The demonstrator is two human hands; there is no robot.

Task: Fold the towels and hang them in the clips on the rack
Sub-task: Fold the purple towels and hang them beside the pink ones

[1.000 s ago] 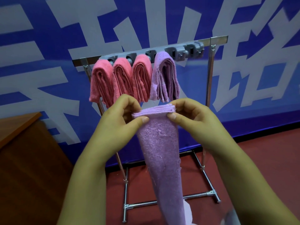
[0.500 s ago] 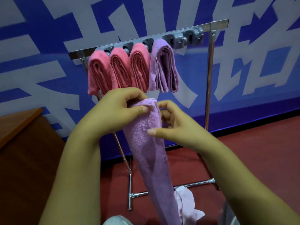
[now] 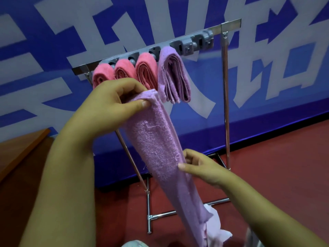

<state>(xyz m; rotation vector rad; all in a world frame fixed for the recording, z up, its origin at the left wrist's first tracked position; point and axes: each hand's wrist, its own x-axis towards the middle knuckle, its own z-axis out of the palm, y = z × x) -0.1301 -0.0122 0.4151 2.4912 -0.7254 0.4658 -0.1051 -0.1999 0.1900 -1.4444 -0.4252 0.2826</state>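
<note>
Pinching the purple towel [image 3: 156, 139] with both our left hand [image 3: 114, 104] above and right hand [image 3: 201, 168] midway, we risk the folds slipping before reaching the rack's [image 3: 229, 24] free clips [image 3: 195, 43].

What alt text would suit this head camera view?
Two bare hands hold a long folded lilac terry towel: left hand pinching its top, right hand lower. Behind, a chrome rack holds three pink towels and one lilac.

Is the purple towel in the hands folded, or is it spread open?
Folded lengthwise. The purple towel is a narrow strip with stacked layers at its top edge, pinched by the left hand; the right hand holds it lower.
</note>
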